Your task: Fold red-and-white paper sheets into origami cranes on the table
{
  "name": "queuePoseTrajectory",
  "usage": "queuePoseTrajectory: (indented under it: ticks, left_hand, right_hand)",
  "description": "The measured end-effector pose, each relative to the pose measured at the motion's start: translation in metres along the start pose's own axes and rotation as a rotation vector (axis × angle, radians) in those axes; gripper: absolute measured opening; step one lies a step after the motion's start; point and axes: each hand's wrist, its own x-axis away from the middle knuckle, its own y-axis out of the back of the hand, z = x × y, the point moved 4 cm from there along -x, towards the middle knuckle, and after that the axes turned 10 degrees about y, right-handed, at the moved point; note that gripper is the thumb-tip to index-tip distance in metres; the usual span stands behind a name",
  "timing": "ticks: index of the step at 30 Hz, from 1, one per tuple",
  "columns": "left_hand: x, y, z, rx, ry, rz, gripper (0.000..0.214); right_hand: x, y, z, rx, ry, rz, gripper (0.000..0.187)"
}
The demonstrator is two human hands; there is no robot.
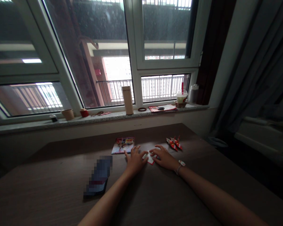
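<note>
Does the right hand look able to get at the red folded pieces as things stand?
Probably yes: the red folded pieces lie just beyond the right hand, with nothing visible in between, though its fingers seem occupied at the small white paper.

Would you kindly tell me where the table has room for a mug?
Bare table lies left of the phone and right of the right forearm. It is crowded around the paper, left hand, right hand, booklet and red ornaments.
</note>
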Motion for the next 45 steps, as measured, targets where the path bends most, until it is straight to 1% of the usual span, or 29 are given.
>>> queuePoseTrajectory:
  ticks: [2, 5, 8, 13, 15, 24, 28, 31, 37, 42, 45]
  left_hand:
    - [-0.001, -0.003, 0.001, -0.032, 0.001, 0.025, 0.037]
    - [-0.002, -0.005, 0.002, -0.069, -0.026, 0.016, 0.039]
    - [-0.002, -0.003, 0.003, -0.080, -0.034, 0.012, 0.040]
    - [-0.001, 0.001, 0.005, -0.076, -0.010, 0.048, 0.041]
    - [0.000, 0.001, 0.005, -0.076, -0.001, 0.053, 0.042]
    - [0.001, 0.001, 0.007, -0.070, 0.019, 0.034, 0.042]
    - [0.001, -0.001, 0.007, -0.071, 0.028, 0.059, 0.043]
    - [0.001, -0.002, 0.008, -0.073, 0.024, 0.070, 0.044]
    - [0.001, 0.001, 0.007, -0.074, 0.017, 0.083, 0.046]
    - [0.003, 0.004, 0.005, -0.070, 0.015, 0.066, 0.045]
    - [0.004, 0.004, 0.004, -0.062, 0.003, 0.034, 0.040]
  right_hand:
    - [0.000, 0.001, 0.000, 0.019, 0.003, 0.018, 0.018]
    - [-0.001, 0.001, 0.001, 0.042, 0.015, 0.018, 0.019]
    - [-0.001, 0.003, 0.002, 0.048, 0.016, -0.008, 0.018]
    - [0.000, 0.008, 0.002, 0.101, 0.027, -0.080, 0.011]
    - [0.001, 0.010, 0.001, 0.122, 0.037, -0.091, 0.008]
    - [0.001, 0.017, -0.003, 0.164, 0.038, -0.083, 0.007]
    - [0.001, 0.018, -0.004, 0.153, 0.016, -0.094, 0.007]
    - [0.002, 0.017, -0.009, 0.153, -0.020, -0.117, 0.007]
    - [0.007, 0.012, -0.021, 0.123, -0.088, -0.126, 0.021]
    - [0.006, 0.008, -0.022, 0.047, -0.078, -0.128, 0.018]
    - [0.006, 0.007, -0.024, -0.005, -0.071, -0.132, 0.017]
